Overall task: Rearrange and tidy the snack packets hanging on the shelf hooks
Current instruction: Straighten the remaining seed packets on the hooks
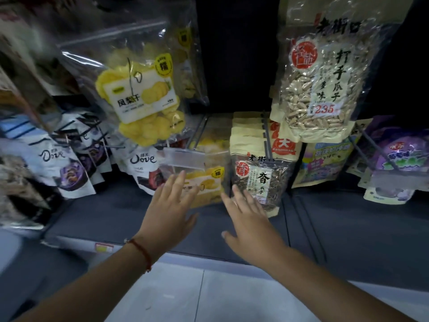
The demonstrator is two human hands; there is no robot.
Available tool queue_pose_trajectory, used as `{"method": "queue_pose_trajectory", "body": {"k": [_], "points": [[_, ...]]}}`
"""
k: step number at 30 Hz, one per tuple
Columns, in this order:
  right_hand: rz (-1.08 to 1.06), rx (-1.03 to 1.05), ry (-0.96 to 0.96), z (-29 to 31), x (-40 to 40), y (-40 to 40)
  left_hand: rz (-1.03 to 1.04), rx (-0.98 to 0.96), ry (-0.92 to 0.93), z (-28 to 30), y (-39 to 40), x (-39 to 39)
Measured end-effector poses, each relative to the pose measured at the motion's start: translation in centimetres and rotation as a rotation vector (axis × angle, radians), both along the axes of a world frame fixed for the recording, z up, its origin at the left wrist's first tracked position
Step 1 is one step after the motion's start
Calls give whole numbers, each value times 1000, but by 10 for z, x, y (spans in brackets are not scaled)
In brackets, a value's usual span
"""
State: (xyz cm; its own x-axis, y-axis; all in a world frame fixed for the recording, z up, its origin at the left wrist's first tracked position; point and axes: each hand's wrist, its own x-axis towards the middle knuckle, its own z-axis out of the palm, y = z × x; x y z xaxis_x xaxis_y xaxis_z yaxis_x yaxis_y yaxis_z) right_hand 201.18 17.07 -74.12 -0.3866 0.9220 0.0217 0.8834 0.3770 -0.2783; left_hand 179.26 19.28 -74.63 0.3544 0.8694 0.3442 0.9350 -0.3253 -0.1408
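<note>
Both hands spread-fingered, holding nothing: left hand [170,203], right hand [249,216] | reaching toward clear lower packet of yellow dried fruit [205,182], hung just left of dark sunflower-seed packet [257,180] | risk: careless push swings fruit packet off hook [198,133], or knocks seed packet askew

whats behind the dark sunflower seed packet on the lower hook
Behind the clear dark sunflower seed packet hang more beige paper-topped packets on the same metal hook; only their top edges show. Their contents and number are covered.
</note>
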Motion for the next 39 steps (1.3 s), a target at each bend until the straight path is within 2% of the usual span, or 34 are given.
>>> {"method": "queue_pose_trajectory", "body": {"k": [4,14,22,25,28,33,36,39], "points": [[-6,79,15,0,-28,13,68,25,5,-10,-1,-13],[-172,330,-2,-15,-58,52,-2,96,-133,-26,66,-18],[-302,320,-116,-27,-64,111,-25,-26,-85,-54,129,-25],[-327,299,-156,-27,-63,123,-48,-11,-59,-55,146,-35],[-344,294,-211,-27,-65,125,-59,-54,-90,-55,155,-34],[-345,262,-266,-25,-71,119,-129,-112,-104,-58,139,-30],[-295,262,-271,-24,-70,103,-163,-97,5,-53,115,-37],[-281,155,-210,-18,-64,75,-177,-147,103,-43,81,-45]]}}
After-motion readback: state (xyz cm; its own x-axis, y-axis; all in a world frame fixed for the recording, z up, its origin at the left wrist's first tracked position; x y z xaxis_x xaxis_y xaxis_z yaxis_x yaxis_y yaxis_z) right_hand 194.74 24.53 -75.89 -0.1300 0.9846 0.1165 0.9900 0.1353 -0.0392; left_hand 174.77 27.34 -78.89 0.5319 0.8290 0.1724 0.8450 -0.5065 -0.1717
